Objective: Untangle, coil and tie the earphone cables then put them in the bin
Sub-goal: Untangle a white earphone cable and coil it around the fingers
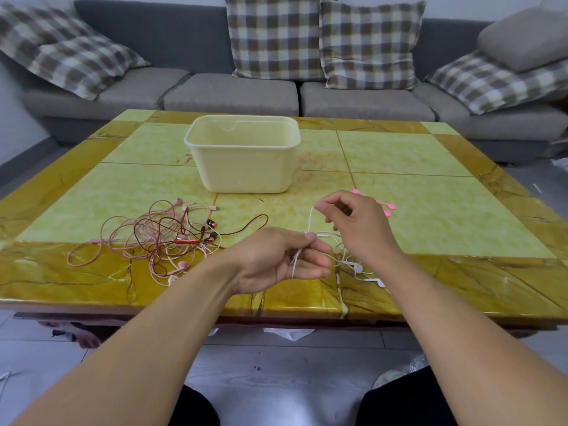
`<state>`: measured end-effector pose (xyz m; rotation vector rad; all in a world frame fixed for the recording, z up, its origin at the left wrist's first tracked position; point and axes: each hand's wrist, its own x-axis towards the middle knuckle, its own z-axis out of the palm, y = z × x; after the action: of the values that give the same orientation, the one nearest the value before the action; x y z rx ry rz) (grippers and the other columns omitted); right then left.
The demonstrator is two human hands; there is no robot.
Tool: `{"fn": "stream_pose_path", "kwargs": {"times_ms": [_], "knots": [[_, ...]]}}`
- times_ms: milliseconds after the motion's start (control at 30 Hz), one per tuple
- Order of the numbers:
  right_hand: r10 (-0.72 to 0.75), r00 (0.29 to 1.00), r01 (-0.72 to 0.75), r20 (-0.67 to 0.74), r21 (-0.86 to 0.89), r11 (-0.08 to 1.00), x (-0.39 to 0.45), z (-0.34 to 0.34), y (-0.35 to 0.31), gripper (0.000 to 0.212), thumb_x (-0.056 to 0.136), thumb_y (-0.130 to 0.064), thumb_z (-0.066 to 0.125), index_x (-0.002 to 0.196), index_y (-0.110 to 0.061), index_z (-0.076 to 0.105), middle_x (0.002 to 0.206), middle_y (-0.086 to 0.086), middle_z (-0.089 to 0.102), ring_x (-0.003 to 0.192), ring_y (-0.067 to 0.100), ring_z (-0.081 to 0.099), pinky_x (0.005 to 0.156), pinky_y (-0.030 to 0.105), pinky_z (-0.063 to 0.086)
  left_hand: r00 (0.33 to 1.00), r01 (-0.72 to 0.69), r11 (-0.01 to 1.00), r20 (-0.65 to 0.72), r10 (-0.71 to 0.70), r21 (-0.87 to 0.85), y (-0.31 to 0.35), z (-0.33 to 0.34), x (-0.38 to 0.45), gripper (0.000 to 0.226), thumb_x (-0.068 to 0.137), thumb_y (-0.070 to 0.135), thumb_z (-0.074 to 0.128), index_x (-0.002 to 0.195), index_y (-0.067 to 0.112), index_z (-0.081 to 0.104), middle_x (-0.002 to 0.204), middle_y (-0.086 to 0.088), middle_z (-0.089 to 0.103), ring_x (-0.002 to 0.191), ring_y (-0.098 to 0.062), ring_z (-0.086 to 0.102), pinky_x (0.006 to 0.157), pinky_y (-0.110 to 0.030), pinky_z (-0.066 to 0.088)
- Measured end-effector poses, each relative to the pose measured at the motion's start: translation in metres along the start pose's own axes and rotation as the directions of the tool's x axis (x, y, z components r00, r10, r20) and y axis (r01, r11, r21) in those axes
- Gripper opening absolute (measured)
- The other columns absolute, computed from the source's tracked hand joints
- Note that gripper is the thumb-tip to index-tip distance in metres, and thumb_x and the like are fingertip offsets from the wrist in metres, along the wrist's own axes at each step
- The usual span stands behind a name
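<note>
Head view of a person working at a yellow-green tiled table [399, 155]. The left hand [276, 259] is lying palm-up above the near table edge, its thumb and forefinger pinching a white earphone cable [311, 221] while the other fingers are lying loosely extended beneath it. The right hand [356, 222] is hovering just beyond and above, its thumb and forefinger pinching the same cable higher up — the short stretch between the two hands is running nearly upright. The rest of the white cable is trailing down to the table under the right wrist, where its white earbuds [358, 267] are resting near the front border.

To the left, a tangle of pink and red earphone cables [159, 238] is lying on the table, well apart from the hands. A cream plastic bin [242, 161] is standing upright behind them at mid-table, nothing showing inside it. Pink cable ties [385, 207] are lying just beyond the right hand, partly hidden by it. A grey sofa [233, 93] with checked cushions [273, 35] is filling the background.
</note>
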<state>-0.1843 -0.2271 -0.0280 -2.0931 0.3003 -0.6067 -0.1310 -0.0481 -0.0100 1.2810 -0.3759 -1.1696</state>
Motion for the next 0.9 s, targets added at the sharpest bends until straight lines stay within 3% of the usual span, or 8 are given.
{"fn": "stream_pose_path", "kwargs": {"times_ms": [100, 233, 367, 500, 667, 767, 800, 900], "knots": [[0.071, 0.981, -0.064, 0.178, -0.049, 0.997, 0.000, 0.003, 0.004, 0.012, 0.090, -0.035, 0.074, 0.081, -0.027, 0.075, 0.059, -0.010, 0.061, 0.050, 0.001, 0.049, 0.056, 0.027, 0.041, 0.999, -0.022, 0.999, 0.044, 0.021, 0.024, 0.003, -0.007, -0.004, 0.033, 0.105, 0.019, 0.042, 0.095, 0.003, 0.069, 0.058, -0.004, 0.055, 0.053, -0.014, 0.049, 0.050, -0.022, 0.039], [0.106, 0.918, -0.098, 0.382, -0.039, 0.994, -0.008, 0.009, -0.003, 0.015, 0.091, -0.036, 0.074, 0.078, -0.028, 0.076, 0.057, -0.006, 0.059, 0.045, 0.004, 0.040, 0.046, 0.020, 0.031, 0.983, -0.149, 0.923, 0.047, 0.177, -0.354, 0.012, -0.014, -0.005, 0.032, 0.102, 0.028, 0.045, 0.086, 0.009, 0.065, 0.043, 0.007, 0.024, 0.045, -0.009, 0.011, 0.043, -0.021, 0.013], [0.105, 0.822, -0.132, 0.560, 0.008, 0.991, -0.019, 0.021, -0.011, 0.007, 0.090, -0.024, 0.077, 0.084, -0.021, 0.077, 0.063, -0.006, 0.065, 0.057, 0.004, 0.055, 0.057, 0.016, 0.043, 0.923, -0.385, 0.751, -0.218, 0.317, -0.536, 0.018, -0.018, 0.001, 0.034, 0.108, 0.019, 0.038, 0.126, 0.001, 0.061, 0.059, 0.005, 0.052, 0.051, -0.006, 0.050, 0.049, -0.016, 0.044], [0.163, 0.776, -0.168, 0.609, -0.049, 0.985, -0.024, 0.018, -0.012, 0.003, 0.090, -0.022, 0.077, 0.090, -0.021, 0.079, 0.078, -0.003, 0.075, 0.073, 0.007, 0.069, 0.069, 0.020, 0.054, 0.836, -0.545, 0.673, -0.383, 0.392, -0.500, 0.015, -0.025, 0.007, 0.033, 0.111, 0.012, 0.029, 0.134, -0.004, 0.048, 0.112, -0.012, 0.075, 0.103, -0.027, 0.074, 0.086, -0.031, 0.060], [0.214, 0.696, -0.410, 0.685, 0.135, 0.902, -0.031, 0.012, -0.019, 0.011, 0.097, -0.009, 0.066, 0.104, -0.010, 0.074, 0.067, 0.007, 0.059, 0.070, 0.022, 0.068, 0.075, 0.039, 0.063, 0.699, -0.635, 0.759, -0.527, 0.483, -0.146, 0.006, -0.032, 0.014, 0.037, 0.111, 0.013, 0.031, 0.146, 0.006, 0.041, 0.130, -0.005, 0.069, 0.125, -0.019, 0.062, 0.116, -0.036, 0.040], [0.246, 0.609, -0.427, 0.754, 0.051, 0.903, -0.032, 0.004, -0.024, 0.016, 0.099, -0.019, 0.065, 0.111, -0.018, 0.075, 0.058, 0.000, 0.034, 0.050, 0.015, 0.041, 0.052, 0.029, 0.050, 0.584, -0.468, 0.764, -0.494, 0.644, 0.444, 0.000, -0.039, 0.016, 0.030, 0.112, 0.019, 0.031, 0.132, 0.024, 0.053, 0.120, 0.007, 0.073, 0.117, -0.001, 0.063, 0.104, -0.011, 0.040], [0.237, 0.614, -0.396, 0.752, 0.034, 0.918, -0.032, 0.000, -0.026, 0.017, 0.099, -0.026, 0.065, 0.112, -0.022, 0.076, 0.058, -0.001, 0.027, 0.048, 0.015, 0.029, 0.046, 0.026, 0.040, 0.600, -0.376, 0.728, -0.448, 0.663, 0.573, -0.002, -0.041, 0.016, 0.031, 0.111, 0.019, 0.032, 0.132, 0.021, 0.054, 0.112, 0.007, 0.075, 0.108, 0.001, 0.066, 0.097, -0.011, 0.045], [0.197, 0.731, -0.353, 0.653, 0.115, 0.929, -0.027, -0.014, -0.032, 0.019, 0.097, -0.038, 0.062, 0.102, -0.028, 0.078, 0.057, -0.003, 0.023, 0.051, 0.015, 0.016, 0.047, 0.030, 0.016, 0.820, -0.122, 0.649, -0.292, 0.492, 0.751, -0.011, -0.043, 0.013, 0.032, 0.111, 0.021, 0.034, 0.123, 0.012, 0.061, 0.084, 0.002, 0.074, 0.067, -0.001, 0.067, 0.065, -0.016, 0.050]]}}
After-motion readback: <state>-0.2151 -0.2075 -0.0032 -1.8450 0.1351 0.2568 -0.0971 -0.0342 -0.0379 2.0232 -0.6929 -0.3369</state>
